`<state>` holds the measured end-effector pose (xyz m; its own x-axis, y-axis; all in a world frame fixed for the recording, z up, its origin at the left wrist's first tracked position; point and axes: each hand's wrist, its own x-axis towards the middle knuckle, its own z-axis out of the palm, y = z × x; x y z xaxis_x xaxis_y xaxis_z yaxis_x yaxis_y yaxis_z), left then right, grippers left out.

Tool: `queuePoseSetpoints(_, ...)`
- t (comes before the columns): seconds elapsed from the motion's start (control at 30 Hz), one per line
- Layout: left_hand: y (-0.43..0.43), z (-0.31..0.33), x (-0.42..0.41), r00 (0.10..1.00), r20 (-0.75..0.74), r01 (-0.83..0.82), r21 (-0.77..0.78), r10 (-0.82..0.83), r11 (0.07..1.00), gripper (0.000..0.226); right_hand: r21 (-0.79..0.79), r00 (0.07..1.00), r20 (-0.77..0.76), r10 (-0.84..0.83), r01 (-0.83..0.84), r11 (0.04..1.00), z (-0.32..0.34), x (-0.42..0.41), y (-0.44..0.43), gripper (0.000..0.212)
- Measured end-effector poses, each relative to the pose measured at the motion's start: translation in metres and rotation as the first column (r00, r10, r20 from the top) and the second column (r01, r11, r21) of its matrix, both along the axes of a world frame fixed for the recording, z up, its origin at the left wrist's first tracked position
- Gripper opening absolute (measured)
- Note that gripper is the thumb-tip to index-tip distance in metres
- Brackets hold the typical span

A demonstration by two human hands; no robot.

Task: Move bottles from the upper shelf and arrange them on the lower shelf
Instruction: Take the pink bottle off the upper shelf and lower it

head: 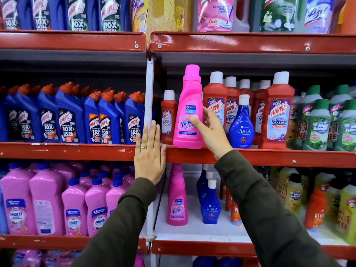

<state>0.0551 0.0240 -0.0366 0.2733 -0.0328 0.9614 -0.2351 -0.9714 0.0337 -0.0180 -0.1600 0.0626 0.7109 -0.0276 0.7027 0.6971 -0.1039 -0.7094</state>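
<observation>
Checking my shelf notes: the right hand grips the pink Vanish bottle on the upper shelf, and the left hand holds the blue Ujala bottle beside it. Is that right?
Not quite. In the head view the left hand holds nothing; it rests flat and open against the shelf edge. The right hand does grip the pink Vanish bottle; the blue Ujala bottle stands untouched.

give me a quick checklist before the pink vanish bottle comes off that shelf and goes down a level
1. Right hand wrapped on the pink Vanish bottle: ok.
2. Bottle upright: ok, only slightly tilted.
3. Cap closed: cannot tell.
4. Neighbouring blue Ujala bottle clear of the hand: ok.
5. Free spot on the lower shelf beside the Vanish bottle already there: ok.
6. Left hand out of the path: ok, flat against the shelf edge.
</observation>
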Motion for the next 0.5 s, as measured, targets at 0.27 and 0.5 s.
queuePoseSetpoints(0.27, -0.002, -0.074, -0.038, 0.993, -0.059, 0.1, -0.035, -0.102, 0.994, 0.06, 0.044, 0.989, -0.122, 0.08, -0.076, 0.996, -0.108, -0.048, -0.01, 0.051)
queuePoseSetpoints(0.5, 0.002, -0.103, -0.04, 0.991, -0.02, 0.135, -0.046, -0.136, 0.99, 0.06, 0.027, 0.986, -0.126, 0.106, -0.104, 0.994, -0.145, -0.052, -0.007, 0.049)
